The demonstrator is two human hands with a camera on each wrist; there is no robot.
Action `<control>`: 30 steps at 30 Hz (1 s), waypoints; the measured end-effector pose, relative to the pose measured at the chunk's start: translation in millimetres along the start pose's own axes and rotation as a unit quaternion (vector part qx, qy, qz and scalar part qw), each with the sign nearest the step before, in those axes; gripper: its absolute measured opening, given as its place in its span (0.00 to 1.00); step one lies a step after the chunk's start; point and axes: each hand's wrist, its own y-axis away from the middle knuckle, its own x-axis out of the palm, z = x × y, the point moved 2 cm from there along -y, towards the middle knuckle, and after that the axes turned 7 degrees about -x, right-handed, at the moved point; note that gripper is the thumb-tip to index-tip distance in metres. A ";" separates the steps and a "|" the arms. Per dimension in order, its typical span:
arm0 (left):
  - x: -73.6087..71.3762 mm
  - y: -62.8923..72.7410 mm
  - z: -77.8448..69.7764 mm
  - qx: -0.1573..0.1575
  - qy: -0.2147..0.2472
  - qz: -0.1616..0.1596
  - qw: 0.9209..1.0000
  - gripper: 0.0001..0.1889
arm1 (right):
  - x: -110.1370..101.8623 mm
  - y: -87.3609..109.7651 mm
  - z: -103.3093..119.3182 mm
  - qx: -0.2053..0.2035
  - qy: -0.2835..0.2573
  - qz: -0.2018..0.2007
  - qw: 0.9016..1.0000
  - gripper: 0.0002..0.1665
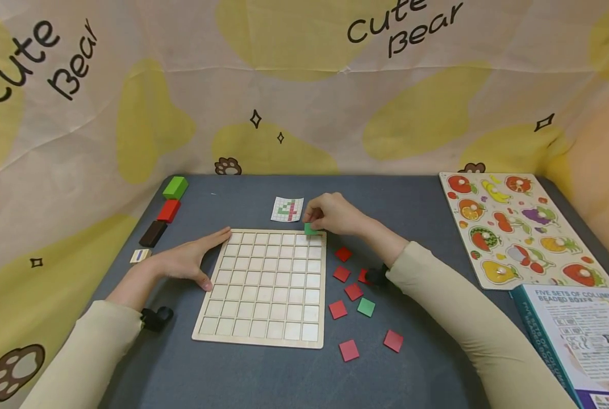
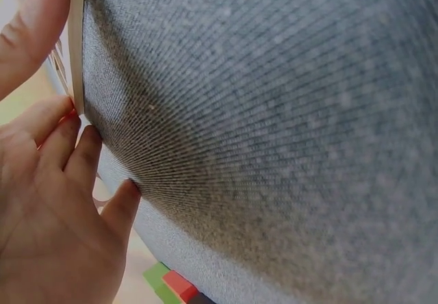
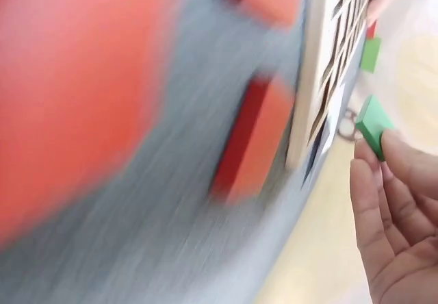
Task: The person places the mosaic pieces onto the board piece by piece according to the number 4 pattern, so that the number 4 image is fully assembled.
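Note:
A pale wooden grid board [image 1: 260,287] with rows of square cells lies on the dark table. My left hand [image 1: 184,262] rests against its left edge, thumb and fingers spread and straight; the left wrist view shows the fingertips touching the board's side [image 2: 76,44]. My right hand [image 1: 337,214] pinches a green square tile [image 1: 311,229] over the board's far right corner. In the right wrist view that green tile [image 3: 374,124] sits between thumb and fingertips. Beyond the board lies a small pattern card [image 1: 287,209] with green and red squares.
Several red tiles [image 1: 349,350] and one green tile [image 1: 366,307] lie right of the board. Green, red and black blocks [image 1: 169,211] line the left table edge. A fruit puzzle board [image 1: 526,233] and a blue-white box [image 1: 580,341] occupy the right side.

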 end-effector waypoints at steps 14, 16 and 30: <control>0.9 0.0 -0.4 0.006 0.002 0.006 1.000 0.65 | 32.2 -34.0 24.7 0.035 0.045 0.018 0.998 0.08; 0.9 0.1 0.0 0.005 0.002 0.006 1.000 0.65 | 34.5 -35.1 24.5 0.040 0.051 0.020 0.998 0.06; 1.0 0.2 1.0 0.003 0.001 0.006 1.000 0.64 | 35.9 -33.3 25.2 0.032 0.089 0.053 0.994 0.07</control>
